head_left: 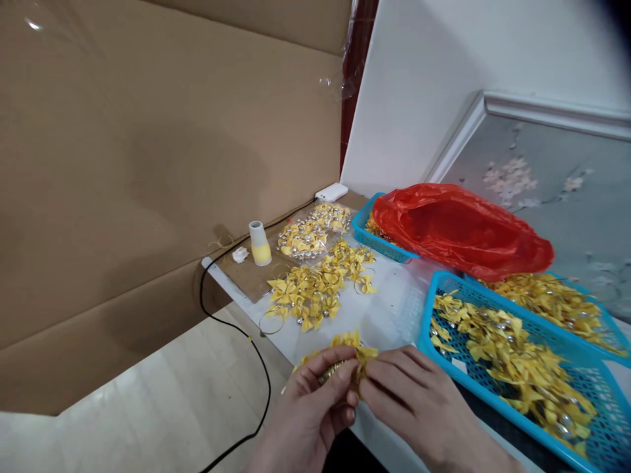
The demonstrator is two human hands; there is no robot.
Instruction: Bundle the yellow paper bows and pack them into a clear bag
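Head view. Both hands meet at the lower centre of the frame, over the near edge of the white table (389, 309). The left hand (310, 414) is closed, fingertips pinching a small gold-coloured piece (331, 372) that sits against a yellow bow (355, 348). The right hand (419, 407) is also closed, fingers bunched on the same yellow bow from the other side; thumbs of both hands nearly touch. What exactly the gold piece is cannot be made out, as it is mostly covered by fingers.

Just beyond the hands, a loose pile of yellow bows (315, 292) lies on the table, some with thin wire rings and small silver beads among them. Further back, a clear bag (310, 233) holds more bows with silver beads. Beside it stands a small white-and-yellow spool (259, 244) on a brown cardboard sheet (246, 272), with a small white scrap (240, 254) just to its left.

To the right of the hands, a blue mesh basket (611, 440) is filled with yellow bows. Behind it a second blue basket (608, 328) holds more. A third blue basket (367, 233) sits further back, partly covered by a red plastic bag (458, 230).

A black cable (256, 348) runs from a white adapter (331, 192) at the wall, along the cardboard backdrop (148, 164), and down over the table edge to the floor.
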